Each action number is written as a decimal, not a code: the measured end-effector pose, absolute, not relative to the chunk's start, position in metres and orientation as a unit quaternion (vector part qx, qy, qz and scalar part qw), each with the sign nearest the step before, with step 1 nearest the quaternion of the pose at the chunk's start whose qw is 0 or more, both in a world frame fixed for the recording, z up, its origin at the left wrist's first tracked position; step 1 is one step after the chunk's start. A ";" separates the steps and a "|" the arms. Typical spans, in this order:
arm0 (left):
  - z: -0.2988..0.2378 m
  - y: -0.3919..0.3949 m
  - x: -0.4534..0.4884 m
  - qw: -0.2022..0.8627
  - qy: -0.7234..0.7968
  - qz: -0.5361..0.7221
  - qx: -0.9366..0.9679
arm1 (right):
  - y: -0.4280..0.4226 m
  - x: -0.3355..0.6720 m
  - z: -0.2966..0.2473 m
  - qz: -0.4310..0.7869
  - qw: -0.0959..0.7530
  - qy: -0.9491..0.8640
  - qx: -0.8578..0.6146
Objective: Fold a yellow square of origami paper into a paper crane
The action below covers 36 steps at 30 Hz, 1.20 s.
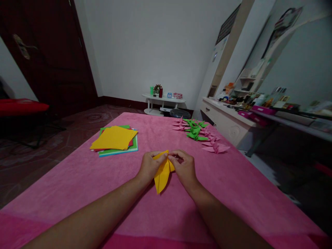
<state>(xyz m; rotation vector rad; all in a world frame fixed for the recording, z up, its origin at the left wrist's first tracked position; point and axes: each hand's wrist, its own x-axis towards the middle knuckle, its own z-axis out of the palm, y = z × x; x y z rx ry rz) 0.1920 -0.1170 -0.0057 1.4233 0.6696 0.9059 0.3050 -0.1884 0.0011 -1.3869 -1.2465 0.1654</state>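
Note:
A partly folded piece of yellow origami paper (pixel 162 176) is held between both hands, over the middle of the pink-covered table (pixel 145 214). My left hand (pixel 150 165) grips its left side, thumb pressed on the front near the top point. My right hand (pixel 183 166) pinches the upper right edge with thumb and forefinger. One long flap points down towards me, and a shorter one sticks out under the right hand. The fingers behind the paper are hidden.
Left on the table lies a stack of coloured paper sheets (pixel 112 138), yellow on top. Several folded paper cranes, green (pixel 194 133) and pink (pixel 215 147), stand at the far right. Beyond are a low white stand (pixel 164 98) and a cluttered dressing table (pixel 225 117).

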 end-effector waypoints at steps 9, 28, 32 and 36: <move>-0.004 -0.117 0.190 0.603 0.284 0.374 0.645 | -0.186 0.309 0.006 0.281 0.658 -0.417 -0.561; -0.001 -0.117 0.186 0.593 0.277 0.329 0.681 | -0.183 0.322 -0.004 0.352 0.640 -0.416 -0.541; -0.002 -0.117 0.186 0.576 0.271 0.339 0.692 | -0.184 0.323 -0.005 0.354 0.632 -0.424 -0.544; -0.002 -0.117 0.186 0.565 0.270 0.340 0.701 | -0.184 0.323 -0.005 0.346 0.635 -0.428 -0.542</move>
